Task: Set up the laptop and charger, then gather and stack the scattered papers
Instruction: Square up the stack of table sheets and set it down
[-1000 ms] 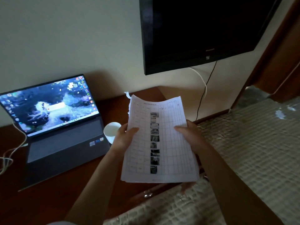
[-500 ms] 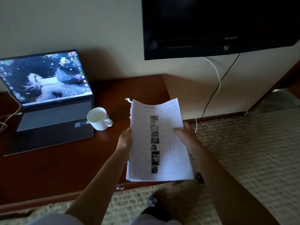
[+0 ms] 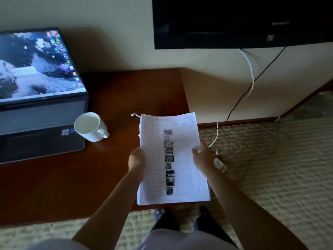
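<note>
Since half a second earlier, the papers (image 3: 173, 159) had dropped lower over the desk (image 3: 126, 91) and the view had tipped down, showing feet at the desk's front edge. Both hands held the stack by its long sides above the desk's right end: the left hand (image 3: 136, 159) gripped the left edge with its thumb on top, and the right hand (image 3: 203, 156) gripped the right edge, fingers curled underneath. Whether the stack's near end touched the desk could not be told. Its top sheet carried a grid with a column of small dark pictures down the middle. Left of the papers stood a white cup (image 3: 90, 127), just beside the open laptop (image 3: 39, 98), whose screen was lit. Right of the desk, cables (image 3: 234, 139) lay tangled on the carpet (image 3: 279, 168) below a wall-mounted TV (image 3: 234, 22)
</note>
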Motion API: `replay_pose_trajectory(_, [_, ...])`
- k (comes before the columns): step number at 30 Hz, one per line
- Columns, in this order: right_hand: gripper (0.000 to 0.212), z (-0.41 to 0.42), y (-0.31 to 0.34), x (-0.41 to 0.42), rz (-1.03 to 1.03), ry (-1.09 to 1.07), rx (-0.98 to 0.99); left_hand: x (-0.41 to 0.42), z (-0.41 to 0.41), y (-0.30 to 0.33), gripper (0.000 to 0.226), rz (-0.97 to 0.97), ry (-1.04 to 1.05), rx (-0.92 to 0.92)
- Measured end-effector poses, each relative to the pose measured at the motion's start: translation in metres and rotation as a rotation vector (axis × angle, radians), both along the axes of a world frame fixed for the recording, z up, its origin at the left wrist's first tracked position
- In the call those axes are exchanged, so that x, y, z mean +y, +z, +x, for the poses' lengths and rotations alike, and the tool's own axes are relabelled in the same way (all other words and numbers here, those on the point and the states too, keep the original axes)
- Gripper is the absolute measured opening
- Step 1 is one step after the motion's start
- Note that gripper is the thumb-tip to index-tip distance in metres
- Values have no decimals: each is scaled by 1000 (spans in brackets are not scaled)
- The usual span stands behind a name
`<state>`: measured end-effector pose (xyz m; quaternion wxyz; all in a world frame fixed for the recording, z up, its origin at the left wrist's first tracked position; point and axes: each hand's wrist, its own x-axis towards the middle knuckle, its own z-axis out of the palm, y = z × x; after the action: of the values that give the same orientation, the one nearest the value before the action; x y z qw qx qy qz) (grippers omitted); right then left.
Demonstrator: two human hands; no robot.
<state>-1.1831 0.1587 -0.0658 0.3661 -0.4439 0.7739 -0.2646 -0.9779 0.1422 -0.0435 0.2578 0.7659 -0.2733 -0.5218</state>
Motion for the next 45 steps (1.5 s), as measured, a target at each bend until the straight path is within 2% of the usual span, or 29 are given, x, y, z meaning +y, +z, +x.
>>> replay_pose_trajectory(6, [38,-8,-3,8,-65,73,62,20,-16,-5,33,-53,101,-156])
replay_pose_trajectory(10, [33,-16,-12,3,-62,129,99,27,-22,-12,31,-99,134,-200])
replay_pose_trajectory(14, [39,-17,-18,-4,-60,165,143,22,-21,-8,36,-180,154,-269])
replay_pose_trajectory(16, [42,-16,-19,-2,-13,171,126,23,-18,-9,39,-215,150,-315])
replay_pose_trajectory(20, [35,-12,-23,-4,19,170,22,19,-16,-9,25,-249,162,-365])
replay_pose_trajectory(23, [34,-8,-23,-9,27,189,-62,18,-16,-11,35,-294,147,-441])
replay_pose_trajectory(28, [50,-3,-25,-7,36,209,-105,22,-17,-24,30,-334,142,-535])
replay_pose_trajectory(33, [50,-3,-34,8,10,191,-91,31,-16,-27,28,-353,139,-581])
replay_pose_trajectory(40, [66,-1,-30,2,-13,254,6,26,-18,-30,25,-329,96,-614])
replay_pose_trajectory(43, [68,-2,-33,-1,19,276,-18,27,-18,-32,23,-303,43,-604])
replay_pose_trajectory(45, [67,1,-29,-1,29,241,67,30,-15,-28,20,-293,16,-570])
